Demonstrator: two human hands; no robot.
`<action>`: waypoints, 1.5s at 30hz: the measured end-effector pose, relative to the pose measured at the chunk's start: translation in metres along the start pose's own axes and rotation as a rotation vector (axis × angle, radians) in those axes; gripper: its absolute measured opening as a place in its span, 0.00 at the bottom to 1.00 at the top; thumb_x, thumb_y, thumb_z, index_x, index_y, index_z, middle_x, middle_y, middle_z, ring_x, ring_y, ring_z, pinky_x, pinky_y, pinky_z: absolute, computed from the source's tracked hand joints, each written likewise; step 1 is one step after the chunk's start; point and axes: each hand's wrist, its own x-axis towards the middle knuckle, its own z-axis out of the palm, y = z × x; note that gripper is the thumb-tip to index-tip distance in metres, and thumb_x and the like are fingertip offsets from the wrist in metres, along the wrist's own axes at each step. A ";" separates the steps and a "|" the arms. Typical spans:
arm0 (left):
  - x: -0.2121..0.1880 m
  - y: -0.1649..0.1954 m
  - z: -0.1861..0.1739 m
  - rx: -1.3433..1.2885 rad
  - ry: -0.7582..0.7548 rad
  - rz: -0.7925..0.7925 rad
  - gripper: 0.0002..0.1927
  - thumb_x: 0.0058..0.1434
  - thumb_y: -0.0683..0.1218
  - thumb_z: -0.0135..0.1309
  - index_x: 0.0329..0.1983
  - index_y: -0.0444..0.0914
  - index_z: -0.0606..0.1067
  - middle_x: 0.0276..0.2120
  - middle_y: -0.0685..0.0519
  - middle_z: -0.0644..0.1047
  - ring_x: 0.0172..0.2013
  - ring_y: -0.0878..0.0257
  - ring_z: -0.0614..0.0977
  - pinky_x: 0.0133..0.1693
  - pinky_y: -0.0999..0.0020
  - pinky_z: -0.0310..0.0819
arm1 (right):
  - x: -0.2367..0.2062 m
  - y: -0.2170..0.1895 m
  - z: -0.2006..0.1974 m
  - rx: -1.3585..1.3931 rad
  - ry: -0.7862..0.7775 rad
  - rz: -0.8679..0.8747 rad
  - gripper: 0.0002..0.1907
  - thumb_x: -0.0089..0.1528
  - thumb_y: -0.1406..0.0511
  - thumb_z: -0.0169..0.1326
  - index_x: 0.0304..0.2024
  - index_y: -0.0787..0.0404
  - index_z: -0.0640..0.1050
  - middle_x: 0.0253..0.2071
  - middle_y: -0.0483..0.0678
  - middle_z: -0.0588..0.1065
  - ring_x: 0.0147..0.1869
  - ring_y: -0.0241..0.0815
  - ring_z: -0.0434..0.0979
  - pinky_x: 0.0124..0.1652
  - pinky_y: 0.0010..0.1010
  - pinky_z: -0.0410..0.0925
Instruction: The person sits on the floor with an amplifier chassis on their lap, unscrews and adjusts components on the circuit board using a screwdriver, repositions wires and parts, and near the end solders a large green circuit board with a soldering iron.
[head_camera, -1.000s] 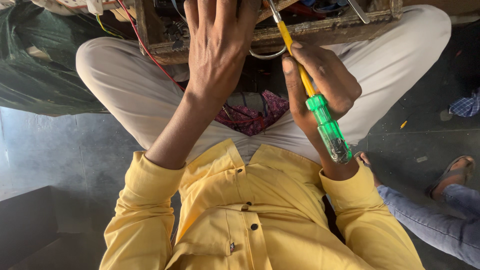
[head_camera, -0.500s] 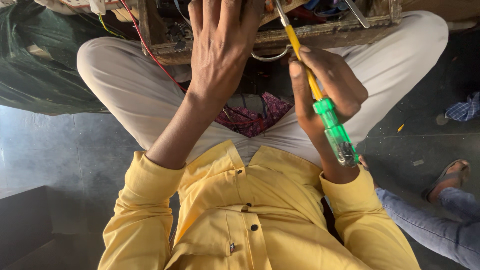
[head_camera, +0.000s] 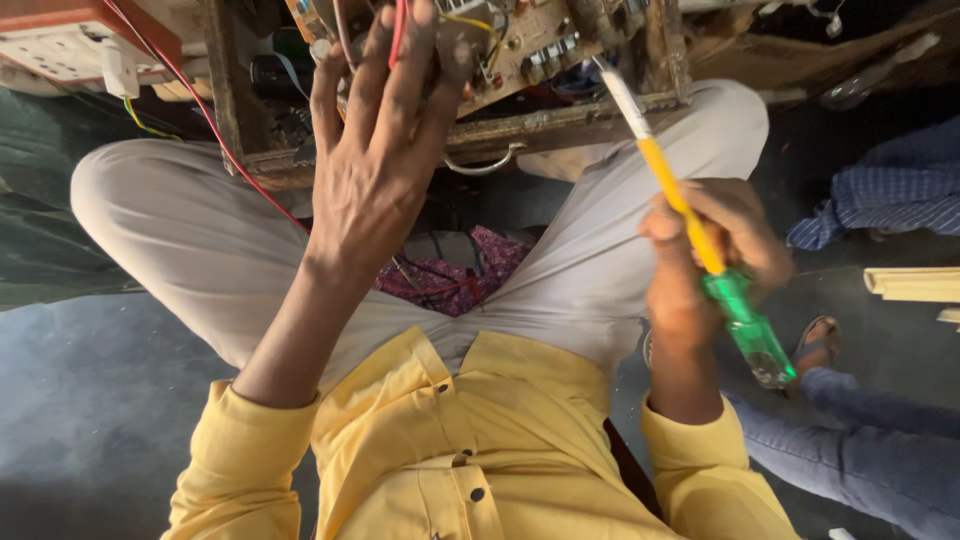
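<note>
Fingers (head_camera: 385, 80) of the left hand (head_camera: 375, 170) are spread and stretched forward, and their tips rest on the circuit board (head_camera: 520, 40) and on the red wire (head_camera: 398, 30) that runs across it; they do not close around anything. The right hand (head_camera: 705, 255) is closed in a fist around the screwdriver (head_camera: 690, 215), at the place where the yellow shaft meets the clear green handle. The screwdriver is tilted, its handle end points down toward the person's right side, and its tip reaches up to the edge of the wooden frame (head_camera: 560, 120) that holds the board. This frame sits between the person's knees, against the light trousers (head_camera: 180, 240). A white socket box (head_camera: 70, 45) is at the upper left, with a thin red wire coming from it. At the right side, near the screwdriver handle, another person's leg in blue jeans (head_camera: 860, 450) is visible.
</note>
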 end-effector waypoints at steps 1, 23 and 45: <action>-0.003 -0.002 -0.002 -0.004 0.017 0.017 0.26 0.77 0.39 0.52 0.77 0.42 0.67 0.76 0.49 0.52 0.74 0.51 0.61 0.71 0.41 0.55 | 0.002 0.005 -0.004 0.013 0.029 -0.028 0.11 0.71 0.72 0.65 0.52 0.72 0.78 0.44 0.58 0.76 0.37 0.41 0.79 0.38 0.29 0.74; -0.040 0.015 -0.174 -1.165 0.271 0.267 0.17 0.62 0.41 0.68 0.52 0.37 0.78 0.55 0.47 0.78 0.56 0.53 0.80 0.57 0.58 0.77 | -0.110 0.013 0.058 -0.114 -0.741 0.357 0.10 0.63 0.71 0.63 0.47 0.66 0.80 0.33 0.49 0.82 0.34 0.33 0.83 0.35 0.24 0.73; -0.077 -0.059 -0.233 -0.989 0.147 0.322 0.13 0.59 0.43 0.64 0.46 0.37 0.78 0.50 0.47 0.80 0.51 0.53 0.82 0.53 0.58 0.78 | -0.113 -0.012 0.150 -0.110 -0.665 0.640 0.16 0.62 0.70 0.62 0.53 0.67 0.80 0.38 0.49 0.80 0.38 0.34 0.77 0.40 0.24 0.71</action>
